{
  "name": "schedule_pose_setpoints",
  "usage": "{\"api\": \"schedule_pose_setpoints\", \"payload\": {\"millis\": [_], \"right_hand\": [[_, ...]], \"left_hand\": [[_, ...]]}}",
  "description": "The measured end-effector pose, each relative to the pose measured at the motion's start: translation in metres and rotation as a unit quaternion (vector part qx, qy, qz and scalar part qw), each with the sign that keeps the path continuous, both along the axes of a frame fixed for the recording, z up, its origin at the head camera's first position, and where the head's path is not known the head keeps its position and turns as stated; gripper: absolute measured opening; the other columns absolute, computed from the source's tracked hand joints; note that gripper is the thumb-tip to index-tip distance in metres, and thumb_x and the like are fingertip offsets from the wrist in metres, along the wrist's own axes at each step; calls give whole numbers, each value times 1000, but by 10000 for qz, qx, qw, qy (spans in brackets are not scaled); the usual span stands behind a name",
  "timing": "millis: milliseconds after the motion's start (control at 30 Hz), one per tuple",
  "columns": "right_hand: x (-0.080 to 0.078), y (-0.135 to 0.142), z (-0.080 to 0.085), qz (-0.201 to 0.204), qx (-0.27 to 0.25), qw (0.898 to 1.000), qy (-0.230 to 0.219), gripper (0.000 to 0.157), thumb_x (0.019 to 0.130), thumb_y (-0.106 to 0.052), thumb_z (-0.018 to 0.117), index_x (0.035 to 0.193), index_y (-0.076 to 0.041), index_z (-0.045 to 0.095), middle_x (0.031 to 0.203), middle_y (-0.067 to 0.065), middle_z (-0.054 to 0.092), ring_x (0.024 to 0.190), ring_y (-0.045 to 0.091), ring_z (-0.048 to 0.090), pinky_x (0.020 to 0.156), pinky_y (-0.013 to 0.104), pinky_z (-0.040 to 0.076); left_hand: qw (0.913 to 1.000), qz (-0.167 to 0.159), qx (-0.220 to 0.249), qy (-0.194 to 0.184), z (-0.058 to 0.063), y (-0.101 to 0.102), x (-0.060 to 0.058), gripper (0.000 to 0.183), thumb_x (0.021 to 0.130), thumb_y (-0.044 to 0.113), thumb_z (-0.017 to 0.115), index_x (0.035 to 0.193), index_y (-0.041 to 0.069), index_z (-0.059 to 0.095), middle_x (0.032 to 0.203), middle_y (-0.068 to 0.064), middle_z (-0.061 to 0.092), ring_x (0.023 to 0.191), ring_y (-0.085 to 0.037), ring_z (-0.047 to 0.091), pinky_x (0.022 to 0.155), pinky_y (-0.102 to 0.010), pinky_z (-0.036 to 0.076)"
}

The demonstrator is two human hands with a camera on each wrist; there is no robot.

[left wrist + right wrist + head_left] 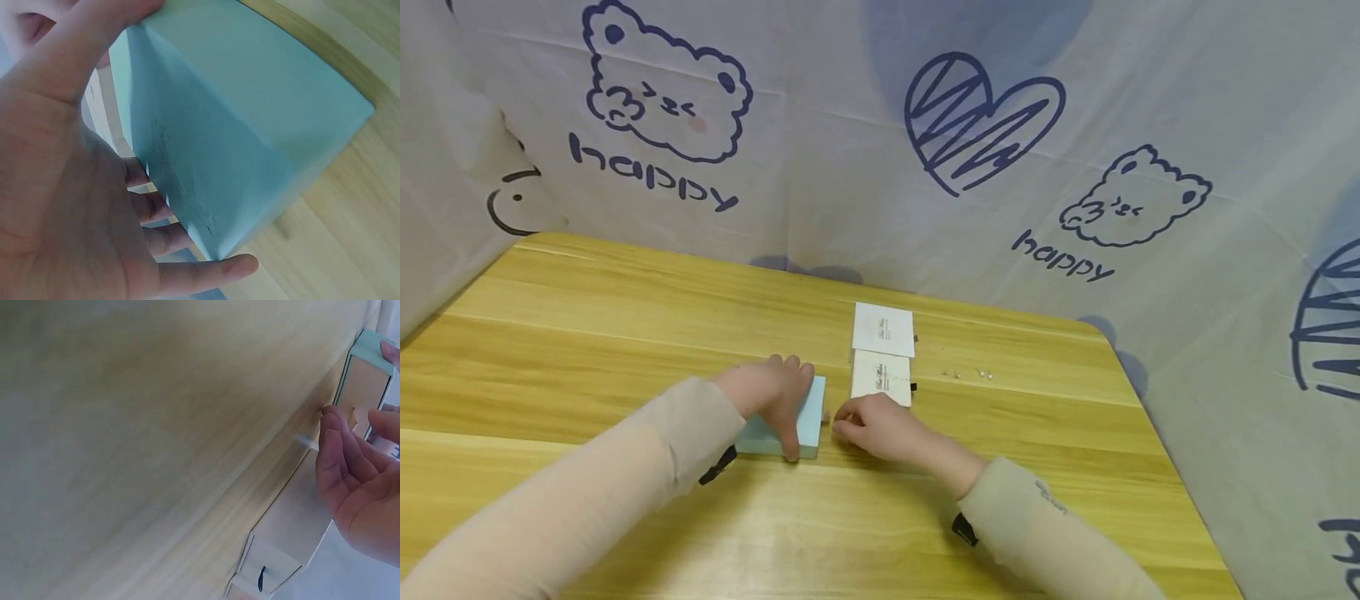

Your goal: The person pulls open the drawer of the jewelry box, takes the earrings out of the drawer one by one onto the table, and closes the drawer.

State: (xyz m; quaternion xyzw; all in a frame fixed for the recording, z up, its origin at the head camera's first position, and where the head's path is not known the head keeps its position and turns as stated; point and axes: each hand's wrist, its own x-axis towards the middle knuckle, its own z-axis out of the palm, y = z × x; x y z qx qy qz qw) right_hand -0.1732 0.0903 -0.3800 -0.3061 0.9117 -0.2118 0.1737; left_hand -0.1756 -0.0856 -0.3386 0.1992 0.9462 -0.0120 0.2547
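My left hand (781, 398) grips a light blue drawer box (812, 407) from above, thumb along its near side and fingers over the far side. Faint printed script shows on the box's top (181, 144) in the left wrist view. A small tan pull tab (353, 419) sticks out of the drawer's front. My right hand (880, 427) is just right of that tab, fingers bent and thumb apart from them. The tab shows in the gap between thumb and fingertips, with nothing held in that hand.
Two white drawer boxes (882, 330) (869, 377) with printed lids and dark tabs lie end to end behind my right hand. Several tiny shiny pieces (986, 375) rest on the wooden table (1037, 467) to their right. A patterned white cloth (850, 167) hangs behind the table.
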Motion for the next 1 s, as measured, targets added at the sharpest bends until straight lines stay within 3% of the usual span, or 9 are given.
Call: {"api": "schedule_pose_setpoints", "payload": {"millis": [567, 1000], "right_hand": [[-3, -7, -5, -277, 164, 9990, 300, 19, 92, -15, 55, 85, -7, 71, 74, 1, 65, 63, 7, 49, 66, 21, 44], [-5, -7, -7, -267, 107, 9980, 568, 19, 88, -9, 56, 72, -7, 66, 65, 1, 60, 58, 9, 46, 60, 21, 40]], "left_hand": [[10000, -8, 56, -4, -2, 13, 2, 93, 54, 48, 86, 119, 0, 41, 113, -18, 47, 104, -31, 46, 86, -42, 48], [9995, -105, -276, 73, -4, 15, -1, 91, 56, 53, 84, 118, 1, 41, 114, -18, 47, 104, -31, 45, 86, -39, 47]]}}
